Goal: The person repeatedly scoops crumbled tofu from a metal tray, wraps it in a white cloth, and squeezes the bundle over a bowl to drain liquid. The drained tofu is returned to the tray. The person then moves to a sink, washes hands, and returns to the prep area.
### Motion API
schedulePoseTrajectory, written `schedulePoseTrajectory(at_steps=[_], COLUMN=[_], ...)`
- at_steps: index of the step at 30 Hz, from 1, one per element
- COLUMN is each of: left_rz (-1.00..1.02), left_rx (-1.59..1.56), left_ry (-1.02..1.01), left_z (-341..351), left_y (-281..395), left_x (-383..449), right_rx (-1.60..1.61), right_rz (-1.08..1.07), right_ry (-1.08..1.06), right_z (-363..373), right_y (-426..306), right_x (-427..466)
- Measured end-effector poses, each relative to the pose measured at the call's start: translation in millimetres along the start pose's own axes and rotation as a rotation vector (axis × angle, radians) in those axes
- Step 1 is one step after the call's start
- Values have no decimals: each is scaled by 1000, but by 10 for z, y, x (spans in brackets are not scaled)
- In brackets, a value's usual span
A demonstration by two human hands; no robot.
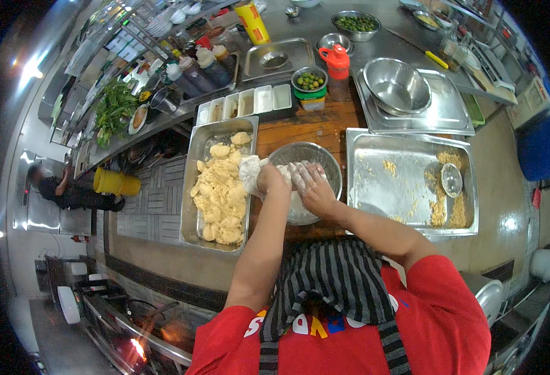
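Observation:
My left hand (273,180) grips a bunched white cloth (252,172), whose folds stick out to the left of my fist. Close against it, my right hand (316,190) is spread palm down, its fingers coated in white powder or batter. White material shows between both hands; whether my right hand holds it is hidden. Under them stands a round metal bowl (332,164) with pale, whitish contents. To the left, a deep steel pan (187,225) carries lumps of pale yellow dough-like food (218,197). At the right is a shallow steel tray (378,183) with yellow crumbs and a small metal bowl (451,180).
Behind the bowl stand white seasoning containers (263,99), a bowl of small green citrus fruits (309,79) and a red-lidded shaker (336,61). A steel colander (397,86) is at back right. A yellow-handled knife (436,59) lies farther back. Another person (64,190) stands far left.

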State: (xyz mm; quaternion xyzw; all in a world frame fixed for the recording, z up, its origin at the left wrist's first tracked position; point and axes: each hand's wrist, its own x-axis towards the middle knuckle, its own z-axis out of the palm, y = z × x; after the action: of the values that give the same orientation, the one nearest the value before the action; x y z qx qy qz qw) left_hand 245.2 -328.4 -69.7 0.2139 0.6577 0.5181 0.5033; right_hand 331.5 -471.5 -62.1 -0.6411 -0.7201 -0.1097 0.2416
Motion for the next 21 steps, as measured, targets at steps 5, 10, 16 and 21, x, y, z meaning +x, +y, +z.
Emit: schedulePoseTrajectory(at_steps=[5, 10, 16, 21], left_rz=[-132, 726, 831, 958], left_rx=[-3, 683, 610, 673], left_ry=[-103, -135, -366, -430], left_z=[-63, -175, -279, -323], left_y=[-129, -144, 114, 120], left_x=[-19, -49, -431, -424], right_rx=[113, 340, 439, 684], right_rz=[50, 258, 373, 414], right_ry=[-99, -225, -445, -221], right_z=[25, -96, -124, -90], right_y=[183, 64, 151, 77], right_x=[223, 409, 346, 272])
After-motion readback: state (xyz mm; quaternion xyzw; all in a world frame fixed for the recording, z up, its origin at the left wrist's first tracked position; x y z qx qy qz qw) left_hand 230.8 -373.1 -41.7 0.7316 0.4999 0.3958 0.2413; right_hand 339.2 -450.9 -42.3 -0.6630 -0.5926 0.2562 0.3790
